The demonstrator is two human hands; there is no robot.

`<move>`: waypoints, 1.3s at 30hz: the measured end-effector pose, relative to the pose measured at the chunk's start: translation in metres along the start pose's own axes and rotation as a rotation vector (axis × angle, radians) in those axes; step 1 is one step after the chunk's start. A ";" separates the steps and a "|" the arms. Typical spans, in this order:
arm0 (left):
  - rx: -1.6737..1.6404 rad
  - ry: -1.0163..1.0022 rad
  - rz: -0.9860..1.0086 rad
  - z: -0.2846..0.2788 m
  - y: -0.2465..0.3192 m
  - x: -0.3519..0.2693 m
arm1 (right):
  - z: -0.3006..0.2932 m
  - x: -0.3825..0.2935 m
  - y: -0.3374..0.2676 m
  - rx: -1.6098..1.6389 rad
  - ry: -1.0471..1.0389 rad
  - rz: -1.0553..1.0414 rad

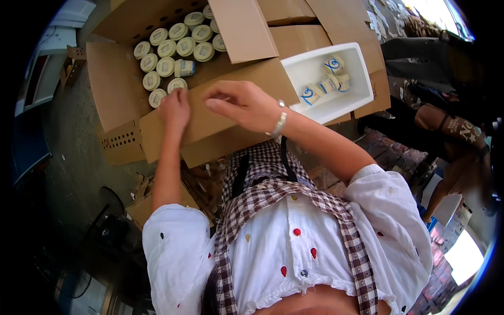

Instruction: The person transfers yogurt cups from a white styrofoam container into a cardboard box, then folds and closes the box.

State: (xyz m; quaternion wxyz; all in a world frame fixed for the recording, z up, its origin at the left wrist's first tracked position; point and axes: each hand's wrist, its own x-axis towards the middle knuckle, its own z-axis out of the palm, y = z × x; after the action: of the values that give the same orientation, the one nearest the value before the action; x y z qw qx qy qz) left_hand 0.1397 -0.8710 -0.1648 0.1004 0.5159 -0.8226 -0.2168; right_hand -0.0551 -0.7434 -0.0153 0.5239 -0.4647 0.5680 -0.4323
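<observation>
An open cardboard box (pixel 114 86) holds several lidded tubs (pixel 186 46), mostly upright in rows; one tub (pixel 184 68) lies on its side. My left hand (pixel 174 108) is at the box's near side, fingers bent against or just beside a lidded tub (pixel 177 84); whether it grips the tub cannot be told. Over the near flap (pixel 236 106) hovers my right hand (pixel 242 104), its fingers curled with a gap to the thumb and nothing visible between them. To the right, a white plastic bin (pixel 364 78) contains several tubs with blue print (pixel 334 64), some tilted or lying down.
Flattened or closed cardboard boxes (pixel 299 35) lie beneath and behind the bin. A raised flap (pixel 244 29) covers part of the open box. At right, a co-worker (pixel 453 130) is close by. A perforated cardboard piece (pixel 120 143) juts out below the box's left side.
</observation>
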 end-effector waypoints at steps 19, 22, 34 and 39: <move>0.105 -0.220 0.407 0.048 0.039 0.100 | -0.108 0.165 0.150 -1.203 0.185 0.266; 0.437 -0.089 0.578 0.079 0.028 0.116 | -0.101 0.163 0.170 -1.460 0.139 0.226; 0.218 -0.045 0.687 0.103 0.028 0.158 | -0.120 0.175 0.210 -1.460 -0.009 -0.340; 0.077 -0.152 0.445 0.085 0.033 0.145 | -0.104 0.161 0.198 -1.224 -0.099 -0.176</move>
State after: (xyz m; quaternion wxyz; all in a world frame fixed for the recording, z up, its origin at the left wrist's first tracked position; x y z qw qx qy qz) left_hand 0.0155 -0.9664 -0.2339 0.0638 0.3076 -0.9289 -0.1959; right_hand -0.1770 -0.8619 -0.2324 0.1505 -0.7455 0.6475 -0.0476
